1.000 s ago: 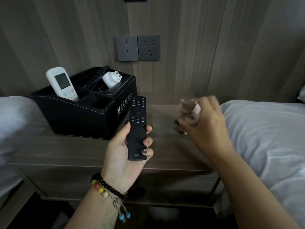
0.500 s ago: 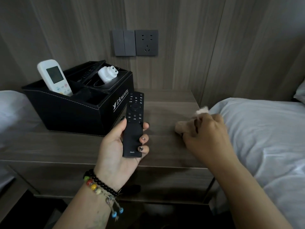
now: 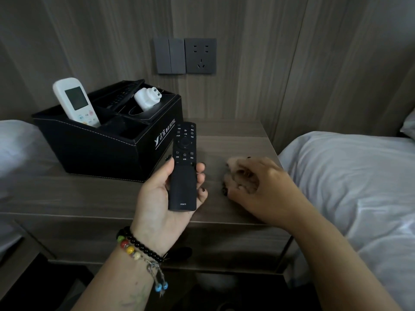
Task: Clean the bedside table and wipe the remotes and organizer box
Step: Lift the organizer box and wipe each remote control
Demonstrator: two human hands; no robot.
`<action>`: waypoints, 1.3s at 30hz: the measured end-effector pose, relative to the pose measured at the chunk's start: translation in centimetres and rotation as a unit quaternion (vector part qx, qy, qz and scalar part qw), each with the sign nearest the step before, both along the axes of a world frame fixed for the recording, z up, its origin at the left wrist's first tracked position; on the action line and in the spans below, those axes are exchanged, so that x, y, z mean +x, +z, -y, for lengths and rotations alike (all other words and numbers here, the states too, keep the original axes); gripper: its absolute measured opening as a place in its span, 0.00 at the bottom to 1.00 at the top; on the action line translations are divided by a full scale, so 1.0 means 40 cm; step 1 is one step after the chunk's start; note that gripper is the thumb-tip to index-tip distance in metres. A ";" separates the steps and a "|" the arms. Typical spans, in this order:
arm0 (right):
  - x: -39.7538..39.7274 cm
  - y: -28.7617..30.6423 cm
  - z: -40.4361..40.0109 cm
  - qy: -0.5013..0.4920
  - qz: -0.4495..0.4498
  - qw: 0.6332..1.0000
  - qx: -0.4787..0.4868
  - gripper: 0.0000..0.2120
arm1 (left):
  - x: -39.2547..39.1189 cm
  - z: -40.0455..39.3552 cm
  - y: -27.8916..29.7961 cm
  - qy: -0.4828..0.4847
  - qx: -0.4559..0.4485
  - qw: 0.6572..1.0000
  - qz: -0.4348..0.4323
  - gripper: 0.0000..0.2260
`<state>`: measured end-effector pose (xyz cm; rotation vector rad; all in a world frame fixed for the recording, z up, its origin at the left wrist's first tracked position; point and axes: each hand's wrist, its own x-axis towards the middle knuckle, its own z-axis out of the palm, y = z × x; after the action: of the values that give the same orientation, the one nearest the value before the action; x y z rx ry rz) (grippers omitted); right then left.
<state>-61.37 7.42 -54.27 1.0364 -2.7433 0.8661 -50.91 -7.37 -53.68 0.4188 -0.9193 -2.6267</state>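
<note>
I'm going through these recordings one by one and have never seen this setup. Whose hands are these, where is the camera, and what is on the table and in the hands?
There is no machine here: a person works with bare hands, and the single wide-angle camera sits on their head, looking forward and down. The left hand, with bead bracelets at the wrist, holds a black remote with its buttons facing up, above the wooden bedside table. The right hand curls its fingers round a small pale cloth right at the tabletop. On the table stands a black organizer box holding a white remote, another dark remote and a white plug adapter. Beds with white linen flank the table.
</note>
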 end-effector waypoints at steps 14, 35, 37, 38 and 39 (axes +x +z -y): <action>0.079 0.022 0.028 0.080 -0.020 0.938 -0.336 0.18 | -0.004 0.008 -0.012 0.044 0.055 0.997 -0.014 0.19; 0.116 -0.008 0.058 0.192 -0.028 0.934 -0.300 0.24 | 0.001 0.032 -0.015 -0.005 0.018 0.996 -0.090 0.28; 0.140 -0.009 0.052 0.241 -0.043 0.929 -0.279 0.24 | 0.005 0.050 -0.019 -0.031 0.042 0.994 -0.093 0.32; 0.151 -0.011 0.051 0.259 -0.057 0.926 -0.268 0.24 | 0.007 0.061 -0.023 -0.032 0.046 0.994 -0.094 0.33; 0.153 -0.013 0.052 0.265 -0.062 0.925 -0.265 0.24 | 0.008 0.065 -0.023 -0.032 0.046 0.993 -0.101 0.33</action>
<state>-55.24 5.34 -54.80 1.6382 -1.9463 1.4400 -50.60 -9.96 -54.59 0.1439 -0.7616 -2.7160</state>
